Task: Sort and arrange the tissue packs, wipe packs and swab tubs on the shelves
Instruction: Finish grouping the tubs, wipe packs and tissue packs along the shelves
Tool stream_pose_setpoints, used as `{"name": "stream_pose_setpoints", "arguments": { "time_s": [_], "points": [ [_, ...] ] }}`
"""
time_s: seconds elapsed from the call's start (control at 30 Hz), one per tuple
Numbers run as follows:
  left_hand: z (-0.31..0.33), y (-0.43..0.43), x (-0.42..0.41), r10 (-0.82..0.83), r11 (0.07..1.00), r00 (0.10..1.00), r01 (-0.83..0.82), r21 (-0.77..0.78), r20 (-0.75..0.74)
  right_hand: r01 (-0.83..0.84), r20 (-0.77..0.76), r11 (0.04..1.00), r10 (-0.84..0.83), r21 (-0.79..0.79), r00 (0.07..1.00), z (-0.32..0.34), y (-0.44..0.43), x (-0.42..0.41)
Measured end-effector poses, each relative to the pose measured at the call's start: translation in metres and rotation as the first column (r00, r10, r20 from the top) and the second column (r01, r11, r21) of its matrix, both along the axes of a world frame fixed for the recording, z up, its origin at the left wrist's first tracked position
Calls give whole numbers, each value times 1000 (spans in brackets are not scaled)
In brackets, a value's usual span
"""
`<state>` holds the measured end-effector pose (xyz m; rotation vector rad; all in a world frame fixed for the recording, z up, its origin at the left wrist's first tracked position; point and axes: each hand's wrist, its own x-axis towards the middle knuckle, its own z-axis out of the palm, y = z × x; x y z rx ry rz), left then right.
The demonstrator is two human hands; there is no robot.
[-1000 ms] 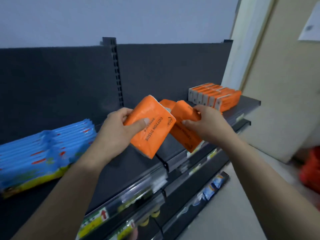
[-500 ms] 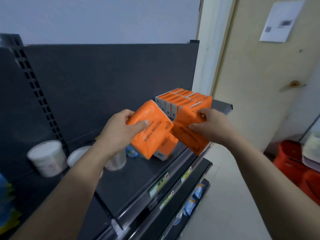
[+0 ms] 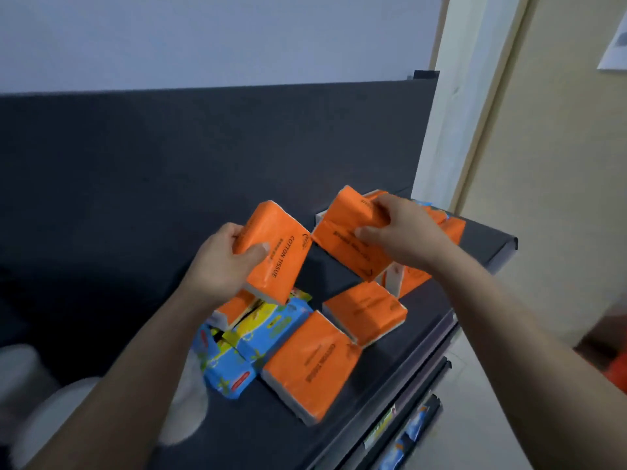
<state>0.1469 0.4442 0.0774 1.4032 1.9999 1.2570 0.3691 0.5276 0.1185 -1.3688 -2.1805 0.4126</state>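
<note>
My left hand (image 3: 224, 262) grips an orange tissue pack (image 3: 281, 252) marked COTTON TISSUE, held tilted above the dark shelf (image 3: 488, 245). My right hand (image 3: 397, 232) grips a second orange tissue pack (image 3: 342, 232) from above, just left of a row of upright orange packs (image 3: 454, 228) at the shelf's right end. Two more orange packs lie loose on the shelf, one near the front (image 3: 312, 364) and one behind it (image 3: 366, 313). Blue and yellow wipe packs (image 3: 237, 347) lie under my left hand, with another orange pack (image 3: 234, 307) on top of them.
White swab tubs (image 3: 20, 371) stand blurred at the lower left, partly behind my left forearm. Lower shelves with price labels (image 3: 383, 429) run below the front edge. A cream door (image 3: 559, 164) stands to the right, and something red and orange (image 3: 610, 364) sits by the floor.
Both hands have carried their orange packs rightward along the shelf, and the view has tipped down. My right hand's pack is now up against the row of upright packs.
</note>
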Motion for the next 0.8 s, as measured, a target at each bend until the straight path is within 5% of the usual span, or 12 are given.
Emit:
{"name": "stream_pose_setpoints", "arguments": {
  "time_s": [0.37,0.6,0.8],
  "points": [
    [-30,103,37,131,988,991,-129,-81,15,-313,-204,946,290,-87,935,3,142,14],
    [-45,138,41,248,929,941,-298,-220,-230,-459,-277,868,402,-187,873,-1,177,8],
    [-57,158,30,205,935,925,-281,-214,-318,-476,-241,855,427,-206,871,-6,192,2]
  ]
}}
